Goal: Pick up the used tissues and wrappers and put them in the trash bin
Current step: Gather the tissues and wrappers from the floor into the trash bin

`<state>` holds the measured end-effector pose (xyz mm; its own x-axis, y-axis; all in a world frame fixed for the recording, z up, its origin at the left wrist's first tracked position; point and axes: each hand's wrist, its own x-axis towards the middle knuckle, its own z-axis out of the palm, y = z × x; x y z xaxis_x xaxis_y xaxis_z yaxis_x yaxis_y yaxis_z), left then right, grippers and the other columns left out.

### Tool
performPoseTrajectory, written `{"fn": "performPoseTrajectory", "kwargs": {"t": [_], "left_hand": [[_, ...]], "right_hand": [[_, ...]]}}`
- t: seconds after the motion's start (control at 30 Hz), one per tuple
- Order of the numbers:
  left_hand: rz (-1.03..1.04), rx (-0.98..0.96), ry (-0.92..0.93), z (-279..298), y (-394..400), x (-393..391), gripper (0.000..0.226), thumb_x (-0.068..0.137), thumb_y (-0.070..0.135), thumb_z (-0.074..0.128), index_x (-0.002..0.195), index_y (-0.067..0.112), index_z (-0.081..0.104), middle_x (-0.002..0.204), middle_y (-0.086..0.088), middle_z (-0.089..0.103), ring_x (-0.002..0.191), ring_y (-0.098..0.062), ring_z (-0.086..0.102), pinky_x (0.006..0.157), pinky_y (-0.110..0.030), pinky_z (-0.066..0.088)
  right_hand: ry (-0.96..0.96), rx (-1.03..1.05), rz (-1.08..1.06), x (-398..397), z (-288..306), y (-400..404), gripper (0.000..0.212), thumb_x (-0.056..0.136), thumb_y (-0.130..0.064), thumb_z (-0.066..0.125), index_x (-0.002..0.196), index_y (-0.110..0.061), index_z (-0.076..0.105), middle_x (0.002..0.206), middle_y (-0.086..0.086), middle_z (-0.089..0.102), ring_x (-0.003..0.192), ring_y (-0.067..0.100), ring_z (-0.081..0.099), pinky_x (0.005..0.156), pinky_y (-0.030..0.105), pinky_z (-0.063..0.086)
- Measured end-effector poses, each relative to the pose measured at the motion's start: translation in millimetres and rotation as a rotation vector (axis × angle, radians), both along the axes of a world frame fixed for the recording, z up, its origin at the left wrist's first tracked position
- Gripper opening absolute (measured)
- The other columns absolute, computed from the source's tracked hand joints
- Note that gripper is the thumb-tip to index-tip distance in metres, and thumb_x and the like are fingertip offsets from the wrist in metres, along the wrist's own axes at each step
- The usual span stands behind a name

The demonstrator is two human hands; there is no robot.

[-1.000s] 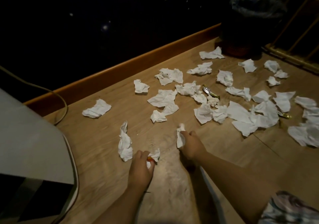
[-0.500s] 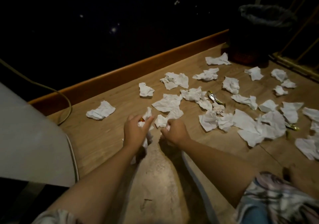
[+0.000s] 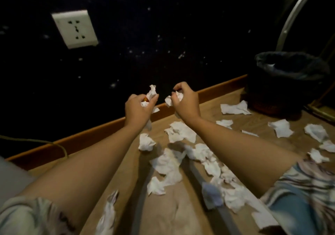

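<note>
My left hand (image 3: 137, 107) is raised above the floor, closed on crumpled white tissues (image 3: 151, 93) with a bit of orange wrapper showing between the fingers. Beside it my right hand (image 3: 184, 102) grips another crumpled tissue (image 3: 171, 98). Both hands are held up in front of the dark wall, left of the trash bin (image 3: 290, 82), a dark bin lined with a black bag at the right. Several more white tissues (image 3: 181, 131) lie scattered on the wooden floor (image 3: 181, 213) below my arms.
A wooden skirting board (image 3: 81, 140) runs along the dark wall, which carries a white power socket (image 3: 75, 29). A thin cable (image 3: 36, 141) lies at the left by a grey object (image 3: 10, 178). A curved metal bar (image 3: 293, 11) rises behind the bin.
Both hands have lifted off the floor with their tissues and moved up and toward the wall. The view has tilted upward, bringing the socket in and the bin closer.
</note>
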<state>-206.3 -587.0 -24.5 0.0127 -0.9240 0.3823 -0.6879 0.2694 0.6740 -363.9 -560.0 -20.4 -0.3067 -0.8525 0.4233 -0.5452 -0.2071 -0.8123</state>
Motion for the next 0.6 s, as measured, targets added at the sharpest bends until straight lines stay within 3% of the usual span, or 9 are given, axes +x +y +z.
{"fn": "performPoseTrajectory", "kwargs": {"t": [0.1, 0.2, 0.3, 0.37, 0.5, 0.6], "left_hand": [[0.027, -0.009, 0.125, 29, -21, -44, 0.042, 0.090, 0.049, 0.059, 0.062, 0.018, 0.055, 0.073, -0.006, 0.056, 0.068, -0.016, 0.053, 0.058, -0.025, 0.033], [-0.005, 0.019, 0.252, 56, -32, -96, 0.045, 0.091, 0.046, 0.059, 0.074, 0.005, 0.066, 0.065, -0.005, 0.060, 0.059, -0.012, 0.055, 0.053, -0.023, 0.039], [-0.076, 0.051, 0.293, 75, -43, -158, 0.045, 0.092, 0.047, 0.058, 0.082, 0.004, 0.067, 0.068, -0.005, 0.063, 0.061, -0.014, 0.057, 0.055, -0.024, 0.042], [-0.114, 0.066, 0.297, 83, -53, -197, 0.044, 0.093, 0.046, 0.056, 0.084, 0.004, 0.065, 0.069, -0.003, 0.060, 0.062, -0.012, 0.054, 0.054, -0.021, 0.039], [-0.159, 0.122, 0.386, 91, -78, -296, 0.042, 0.091, 0.050, 0.057, 0.104, 0.011, 0.059, 0.095, -0.006, 0.064, 0.083, -0.016, 0.061, 0.062, -0.022, 0.043], [-0.114, 0.296, 0.544, 85, -98, -368, 0.057, 0.090, 0.054, 0.058, 0.122, 0.009, 0.043, 0.112, -0.005, 0.054, 0.094, -0.017, 0.055, 0.065, -0.021, 0.041]], "right_hand": [[0.037, -0.073, 0.019, -50, 23, -18, 0.010, 0.092, -0.018, 0.058, 0.101, -0.015, 0.060, 0.092, -0.002, 0.061, 0.073, 0.004, 0.055, 0.055, 0.003, 0.042], [0.090, -0.131, 0.022, -105, 46, -34, 0.012, 0.092, -0.019, 0.059, 0.103, -0.017, 0.062, 0.092, -0.004, 0.062, 0.082, 0.007, 0.059, 0.063, 0.005, 0.042], [0.204, -0.194, 0.032, -166, 69, -43, 0.014, 0.092, -0.024, 0.060, 0.104, -0.017, 0.064, 0.095, -0.004, 0.065, 0.089, 0.006, 0.060, 0.074, 0.017, 0.051], [0.307, -0.233, 0.026, -206, 80, -45, 0.017, 0.092, -0.028, 0.061, 0.102, -0.016, 0.067, 0.093, -0.003, 0.065, 0.086, 0.006, 0.060, 0.073, 0.024, 0.053], [0.427, -0.252, -0.047, -308, 90, -53, 0.026, 0.089, -0.040, 0.063, 0.086, -0.015, 0.071, 0.082, -0.003, 0.061, 0.075, 0.008, 0.057, 0.065, 0.024, 0.048], [0.414, -0.214, -0.150, -381, 84, -59, 0.030, 0.087, -0.040, 0.067, 0.072, -0.014, 0.063, 0.074, -0.005, 0.053, 0.067, 0.008, 0.051, 0.060, 0.017, 0.039]]}}
